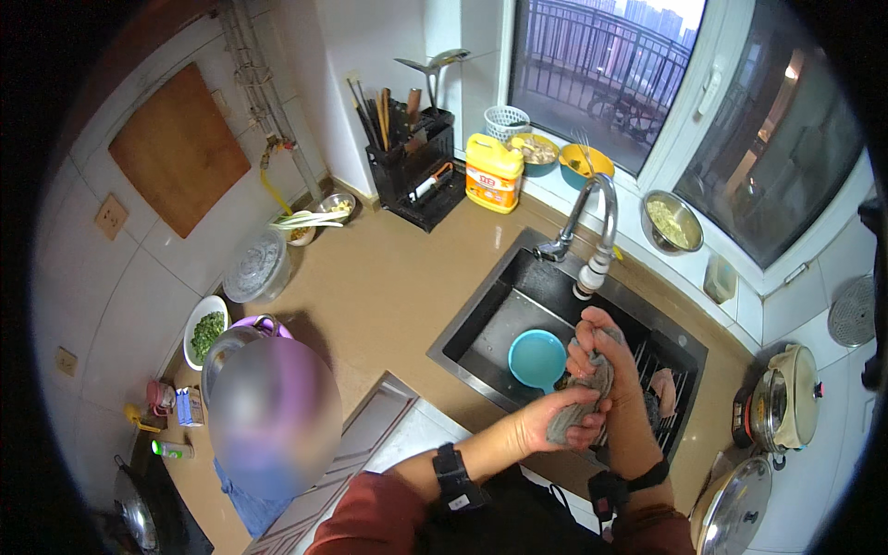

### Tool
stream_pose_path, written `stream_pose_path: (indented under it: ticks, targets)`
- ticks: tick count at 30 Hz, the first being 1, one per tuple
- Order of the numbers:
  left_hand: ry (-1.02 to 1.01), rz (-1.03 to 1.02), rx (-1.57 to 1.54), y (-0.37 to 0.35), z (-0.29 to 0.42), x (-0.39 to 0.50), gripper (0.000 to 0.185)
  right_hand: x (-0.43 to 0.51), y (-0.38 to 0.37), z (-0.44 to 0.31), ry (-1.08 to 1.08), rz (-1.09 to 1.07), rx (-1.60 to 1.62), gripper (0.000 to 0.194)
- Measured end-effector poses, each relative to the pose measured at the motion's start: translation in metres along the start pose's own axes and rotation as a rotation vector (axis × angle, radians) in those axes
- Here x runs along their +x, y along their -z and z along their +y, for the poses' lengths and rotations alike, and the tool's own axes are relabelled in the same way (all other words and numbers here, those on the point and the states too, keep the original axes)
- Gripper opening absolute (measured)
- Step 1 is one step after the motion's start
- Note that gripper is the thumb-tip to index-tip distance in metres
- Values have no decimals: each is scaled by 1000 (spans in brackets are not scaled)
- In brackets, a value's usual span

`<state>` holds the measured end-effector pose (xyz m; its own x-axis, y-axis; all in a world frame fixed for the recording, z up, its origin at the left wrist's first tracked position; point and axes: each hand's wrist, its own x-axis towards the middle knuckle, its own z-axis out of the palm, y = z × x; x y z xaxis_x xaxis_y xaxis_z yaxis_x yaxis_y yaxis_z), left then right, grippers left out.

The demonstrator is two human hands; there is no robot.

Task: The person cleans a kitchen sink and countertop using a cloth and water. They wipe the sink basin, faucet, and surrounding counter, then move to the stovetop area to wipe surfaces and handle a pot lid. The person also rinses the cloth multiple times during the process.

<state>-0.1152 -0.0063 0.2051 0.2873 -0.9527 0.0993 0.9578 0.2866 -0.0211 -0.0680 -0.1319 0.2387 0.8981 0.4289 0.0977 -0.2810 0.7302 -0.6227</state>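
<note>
Both hands grip a twisted grey cloth (598,374) over the front of the dark sink (466,343). My left hand (555,420) is closed around its lower end, and my right hand (602,340) clasps the upper end. A light blue ladle or scoop (538,359) sits in the sink basin, left of the hands. Above the basin, beyond my right hand, hangs the white nozzle of the chrome faucet (592,277). On the sink's right side a wire rack (683,409) bears a pinkish cloth (664,390).
A yellow detergent jug (493,173) and a black utensil holder (416,166) stand behind the sink. Bowls of food, including a steel bowl (671,222), line the windowsill. A lidded pot (784,402) stands right. Plastic tub (258,265) and bowl of chopped greens (207,333) sit left, near a blurred area.
</note>
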Motion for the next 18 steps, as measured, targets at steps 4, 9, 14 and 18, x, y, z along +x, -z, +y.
stream_pose_path:
  ticks: [4, 9, 14, 18]
  targets:
    - [-207, 1048, 1427, 42, 24, 54, 35, 13, 69, 0, -22, 437, -854, 15]
    - [-76, 1555, 1675, 83, 19, 83, 54, 15, 139, 47, 93, 808, -1433, 33]
    - [-247, 849, 660, 57, 11, 88, 22, -29, 146, -33, -107, 153, -104, 49]
    - [-195, 97, -69, 24, -6, 116, 26, -44, 124, -50, 36, -73, 88, 84]
